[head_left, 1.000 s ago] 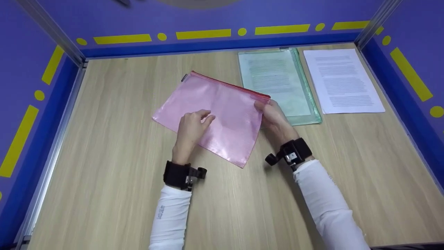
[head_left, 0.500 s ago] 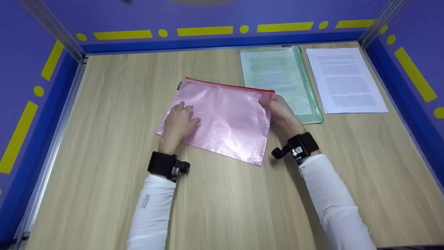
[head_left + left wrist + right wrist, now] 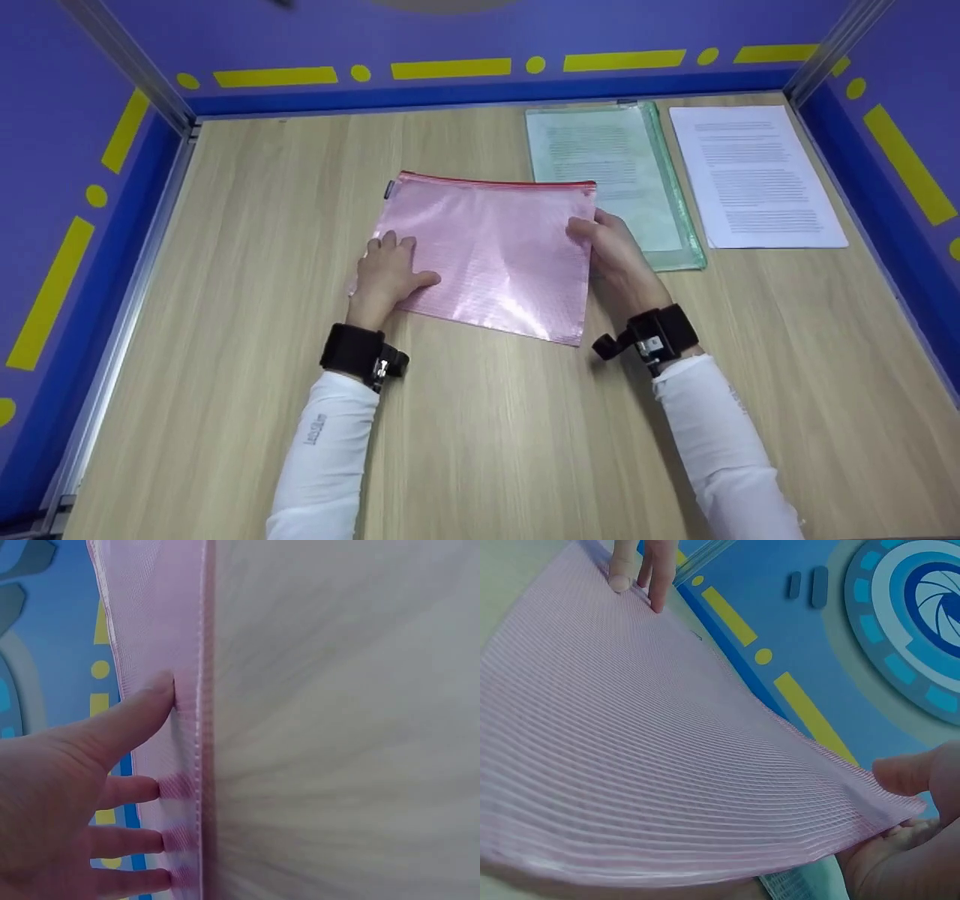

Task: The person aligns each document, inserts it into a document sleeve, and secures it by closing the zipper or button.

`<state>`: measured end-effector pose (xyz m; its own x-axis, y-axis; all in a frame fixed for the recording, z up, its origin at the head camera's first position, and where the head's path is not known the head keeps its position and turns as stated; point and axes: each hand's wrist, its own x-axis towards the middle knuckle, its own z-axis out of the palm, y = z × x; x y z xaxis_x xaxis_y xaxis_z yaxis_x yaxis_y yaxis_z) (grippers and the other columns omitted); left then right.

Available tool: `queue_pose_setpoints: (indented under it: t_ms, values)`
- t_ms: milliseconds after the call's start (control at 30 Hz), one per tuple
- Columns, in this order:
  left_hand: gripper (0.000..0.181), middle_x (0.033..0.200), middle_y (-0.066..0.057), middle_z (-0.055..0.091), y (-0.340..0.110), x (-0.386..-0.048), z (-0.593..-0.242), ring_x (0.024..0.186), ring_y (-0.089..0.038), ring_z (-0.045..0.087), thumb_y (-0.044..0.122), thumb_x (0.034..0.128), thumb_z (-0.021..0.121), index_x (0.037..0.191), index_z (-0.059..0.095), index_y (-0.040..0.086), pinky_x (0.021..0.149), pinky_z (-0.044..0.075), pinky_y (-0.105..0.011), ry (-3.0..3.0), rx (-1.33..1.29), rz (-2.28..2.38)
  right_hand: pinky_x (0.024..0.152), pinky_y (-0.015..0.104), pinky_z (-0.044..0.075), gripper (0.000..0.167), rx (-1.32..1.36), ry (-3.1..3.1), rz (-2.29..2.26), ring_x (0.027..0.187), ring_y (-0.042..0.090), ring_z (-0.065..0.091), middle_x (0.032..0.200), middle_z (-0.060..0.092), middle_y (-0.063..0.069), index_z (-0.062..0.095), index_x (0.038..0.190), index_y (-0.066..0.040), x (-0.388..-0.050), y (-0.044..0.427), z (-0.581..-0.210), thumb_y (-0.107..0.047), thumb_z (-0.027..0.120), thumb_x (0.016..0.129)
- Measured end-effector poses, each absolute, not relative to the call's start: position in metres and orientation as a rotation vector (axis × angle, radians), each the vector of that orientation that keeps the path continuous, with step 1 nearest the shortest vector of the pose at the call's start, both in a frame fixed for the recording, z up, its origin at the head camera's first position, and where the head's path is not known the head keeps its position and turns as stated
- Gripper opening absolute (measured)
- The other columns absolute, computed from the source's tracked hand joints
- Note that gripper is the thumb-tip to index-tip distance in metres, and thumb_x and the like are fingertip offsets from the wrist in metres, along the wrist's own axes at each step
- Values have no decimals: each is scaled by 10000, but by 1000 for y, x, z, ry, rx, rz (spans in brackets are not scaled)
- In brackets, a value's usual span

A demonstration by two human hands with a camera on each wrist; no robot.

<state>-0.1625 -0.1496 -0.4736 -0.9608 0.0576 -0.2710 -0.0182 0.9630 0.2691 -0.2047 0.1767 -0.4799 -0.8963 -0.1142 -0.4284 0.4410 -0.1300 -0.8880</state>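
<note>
- Left hand (image 3: 386,274): fingers apart, thumb out, pressing on the left side of the pink pouch (image 3: 495,240). Not a pinch.
- Right hand (image 3: 619,247): clamped on the pouch's right edge, thumb on top.
- Pouch sits around mid-table (image 3: 225,360), well in from the surface's left and right edges, overlapping the near left corner of the green pouch (image 3: 673,199) in view; can't tell if they touch.
- Left risk: flat fingers only press, so a pull from the right could slide or pivot that side.
- Right risk: edge looks raised and bowed; hands pushing together could crease it, a low drag could shift the green pouch.
- Look: dark tab (image 3: 389,189) at far left corner, red zip (image 3: 495,182) along far edge, translucent ribbed pink sheet, glare toward near right.
</note>
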Motion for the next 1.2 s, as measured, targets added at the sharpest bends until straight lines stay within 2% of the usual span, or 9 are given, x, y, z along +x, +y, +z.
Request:
queue_pose_setpoints:
  t_ms: [100,300,400,567,667,767,1033,1200]
  values:
    - [838,1371,-264,477,-145,-159,-473,1266,-464,457,592,809,717,1409,498,51,961,484,-603,2848,12,328,853,322,546,489,395,1774,-2048,965,190,661,1090,662,87,459,1412,-56,-197,176,-479,-69,567,936]
    - [876,1311,-280,484,-138,-154,-471,1192,-453,496,625,776,729,1395,505,48,873,540,-551,2854,31,275,887,293,538,539,377,1987,-1860,1030,204,638,1239,604,156,417,1467,-21,-192,175,-479,-52,547,944]
    - [885,1291,-272,492,-139,-151,-470,1176,-444,501,625,762,741,1388,508,44,861,543,-530,2852,60,262,843,277,555,545,384,2033,-1782,974,188,640,1215,591,163,413,1460,13,-195,178,-481,-34,542,932]
    - [819,1274,-238,521,-146,-149,-470,1139,-414,515,571,762,768,1352,555,45,848,541,-513,2873,83,293,744,249,575,495,435,2042,-1712,817,135,645,1052,600,105,447,1404,73,-199,185,-486,-7,543,925]
    - [766,1304,-227,524,-150,-149,-471,1136,-400,514,532,798,753,1366,559,55,858,533,-514,2875,74,350,663,222,548,464,453,2047,-1711,720,104,613,913,592,44,483,1373,71,-200,186,-487,-7,549,921]
    - [723,1327,-225,528,-153,-150,-471,1159,-401,512,509,830,731,1374,556,66,894,519,-527,2866,52,420,631,208,516,466,447,2074,-1723,690,85,579,853,575,2,511,1368,61,-200,187,-488,-5,552,909]
    - [673,1418,-238,499,-162,-155,-470,1285,-420,495,441,898,661,1435,498,69,1022,460,-566,2878,-54,577,766,186,511,442,422,2128,-1776,852,82,593,1093,612,56,539,1382,21,-198,188,-490,-31,565,944]
    - [698,1452,-258,487,-165,-162,-472,1335,-428,473,416,942,616,1495,410,43,1076,426,-559,2884,-126,684,768,190,530,419,431,2066,-1865,837,78,622,1009,630,9,539,1370,29,-199,191,-488,-47,571,959]
